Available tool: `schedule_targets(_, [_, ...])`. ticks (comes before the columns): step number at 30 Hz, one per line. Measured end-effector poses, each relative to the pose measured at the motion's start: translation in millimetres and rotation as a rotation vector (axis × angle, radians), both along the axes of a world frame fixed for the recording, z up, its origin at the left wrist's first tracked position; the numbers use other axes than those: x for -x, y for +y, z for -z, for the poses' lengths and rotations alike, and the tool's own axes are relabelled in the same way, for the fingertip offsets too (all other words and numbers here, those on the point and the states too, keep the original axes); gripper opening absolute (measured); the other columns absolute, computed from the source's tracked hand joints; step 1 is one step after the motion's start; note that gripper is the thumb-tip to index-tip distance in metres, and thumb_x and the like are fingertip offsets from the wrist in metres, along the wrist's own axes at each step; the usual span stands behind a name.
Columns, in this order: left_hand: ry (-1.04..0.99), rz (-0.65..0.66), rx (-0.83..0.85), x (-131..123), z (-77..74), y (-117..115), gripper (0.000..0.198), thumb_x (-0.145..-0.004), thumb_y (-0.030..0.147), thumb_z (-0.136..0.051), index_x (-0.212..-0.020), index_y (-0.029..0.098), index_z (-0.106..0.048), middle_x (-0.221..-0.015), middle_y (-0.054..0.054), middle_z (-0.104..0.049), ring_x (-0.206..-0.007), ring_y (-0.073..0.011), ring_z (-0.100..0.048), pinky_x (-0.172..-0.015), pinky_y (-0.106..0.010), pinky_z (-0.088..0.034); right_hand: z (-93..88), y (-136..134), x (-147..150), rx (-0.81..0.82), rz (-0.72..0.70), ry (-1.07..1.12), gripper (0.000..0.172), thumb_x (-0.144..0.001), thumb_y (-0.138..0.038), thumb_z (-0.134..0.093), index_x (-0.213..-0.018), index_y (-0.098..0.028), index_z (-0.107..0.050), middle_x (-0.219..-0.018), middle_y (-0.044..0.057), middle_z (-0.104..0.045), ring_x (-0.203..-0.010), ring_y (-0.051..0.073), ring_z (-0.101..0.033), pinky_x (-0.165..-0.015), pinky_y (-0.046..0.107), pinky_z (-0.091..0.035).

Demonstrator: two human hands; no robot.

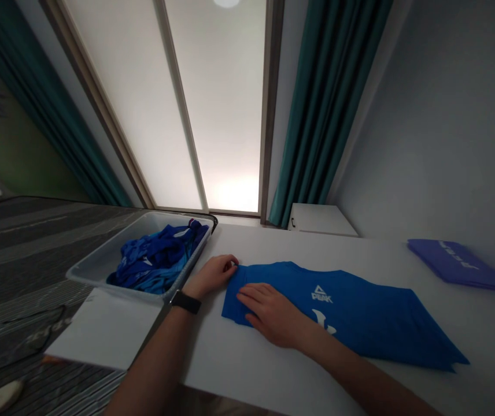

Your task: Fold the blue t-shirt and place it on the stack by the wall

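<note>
A blue T-shirt with a white logo lies flat on the white table. My right hand rests palm down on its left end, fingers stretched out flat. My left hand, with a dark watch on the wrist, pinches the shirt's upper left corner with its fingers closed on the cloth.
A grey plastic bin holding several crumpled blue garments stands at the table's left. A folded purple garment lies at the far right. A small white cabinet, teal curtains and a window stand behind the table.
</note>
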State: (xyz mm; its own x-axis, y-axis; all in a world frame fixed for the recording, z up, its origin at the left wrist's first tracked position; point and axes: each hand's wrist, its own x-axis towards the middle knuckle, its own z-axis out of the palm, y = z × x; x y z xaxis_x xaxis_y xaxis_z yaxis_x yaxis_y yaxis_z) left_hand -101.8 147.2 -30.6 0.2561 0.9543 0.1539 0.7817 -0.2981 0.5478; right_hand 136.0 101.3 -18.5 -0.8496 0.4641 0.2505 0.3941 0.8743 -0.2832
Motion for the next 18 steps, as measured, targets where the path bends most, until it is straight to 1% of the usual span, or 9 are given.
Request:
schedule_targets(3, [-0.023, -0.019, 0.004, -3, 1.1, 0, 0.020, -0.085, 0.025, -0.053, -0.097, 0.019, -0.068, -0.073, -0.001, -0.065, -0.069, -0.0164, -0.059, -0.065, -0.025, -0.044, 2.8, -10, 15, 0.033, -0.137, -0.055, 0.046, -0.099, -0.035, -0.043, -0.143, -0.020, -0.045, -0.146, 0.008, -0.049, -0.136, 0.022, -0.040, -0.116, 0.043, -0.027])
schedule_targets(5, [-0.033, -0.021, 0.014, -5, 1.1, 1, 0.019, -0.085, 0.024, -0.053, -0.095, 0.018, -0.068, -0.070, 0.000, -0.063, -0.067, -0.0161, -0.058, -0.064, -0.025, -0.043, 4.6, -11, 19, 0.070, -0.187, -0.081, 0.049, -0.100, -0.038, -0.041, -0.146, -0.020, -0.042, -0.149, 0.007, -0.046, -0.139, 0.022, -0.037, -0.118, 0.042, -0.021])
schedule_targets(8, [-0.036, -0.024, 0.027, -7, 0.9, 1, 0.018, -0.085, 0.023, -0.054, -0.095, 0.018, -0.068, -0.069, 0.000, -0.062, -0.065, -0.0156, -0.058, -0.062, -0.024, -0.042, 6.3, -9, 19, 0.118, -0.207, -0.097, 0.054, -0.100, -0.043, -0.039, -0.149, -0.020, -0.037, -0.152, 0.007, -0.041, -0.142, 0.023, -0.031, -0.119, 0.044, -0.016])
schedule_targets(11, [-0.062, -0.036, 0.031, -8, 0.2, 0, 0.017, -0.086, 0.023, -0.053, -0.098, 0.018, -0.065, -0.069, 0.001, -0.062, -0.065, -0.0152, -0.058, -0.061, -0.024, -0.041, 7.2, -10, 19, 0.134, -0.217, -0.095, 0.056, -0.100, -0.044, -0.039, -0.150, -0.020, -0.035, -0.154, 0.008, -0.038, -0.144, 0.023, -0.028, -0.120, 0.046, -0.013])
schedule_targets(14, [-0.092, -0.072, 0.020, -8, -1.2, -2, 0.015, -0.089, 0.023, -0.049, -0.096, 0.018, -0.061, -0.069, 0.001, -0.062, -0.065, -0.0151, -0.058, -0.061, -0.024, -0.041, 7.4, -12, 19, 0.125, -0.175, -0.054, 0.052, -0.098, -0.042, -0.043, -0.145, -0.019, -0.041, -0.152, 0.010, -0.041, -0.142, 0.024, -0.030, -0.120, 0.045, -0.016])
schedule_targets(18, [-0.073, -0.072, -0.008, -8, -1.7, -3, 0.013, -0.088, 0.025, -0.049, -0.083, 0.019, -0.058, -0.068, 0.001, -0.060, -0.063, -0.0146, -0.055, -0.060, -0.024, -0.038, 8.3, -13, 17, 0.113, -0.050, 0.054, 0.034, -0.094, -0.032, -0.050, -0.125, -0.018, -0.055, -0.138, 0.012, -0.053, -0.131, 0.026, -0.042, -0.114, 0.046, -0.029])
